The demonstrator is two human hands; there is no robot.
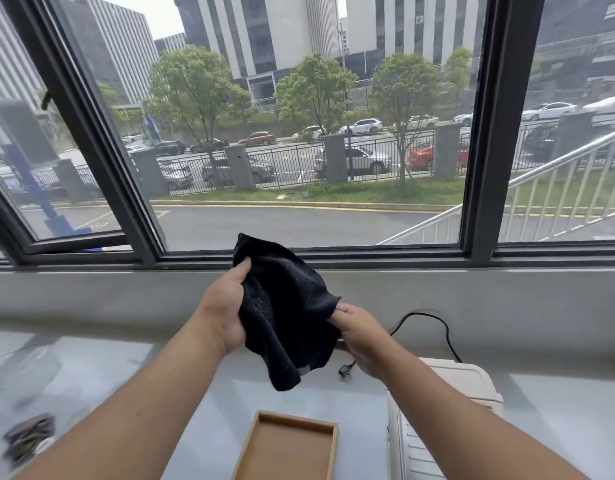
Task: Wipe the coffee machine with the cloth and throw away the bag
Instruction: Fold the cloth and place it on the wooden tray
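Note:
A black cloth (285, 317) hangs in the air above the grey counter, held between both hands in front of the window. My left hand (226, 306) grips its left side, thumb on top. My right hand (359, 336) pinches its right corner. Under my right forearm stands a cream-white appliance (472, 386), likely the coffee machine, mostly hidden by the arm. Its black power cord (427, 320) loops along the wall, and the plug (345, 371) lies on the counter. I cannot make out a bag with certainty.
An empty wooden tray (261, 441) sits at the near edge between my arms. A blurred dark crumpled object (29, 438) lies at the lower left. A clear blurred sheet or plastic (25, 368) is on the left of the counter. The window sill (437, 265) runs behind.

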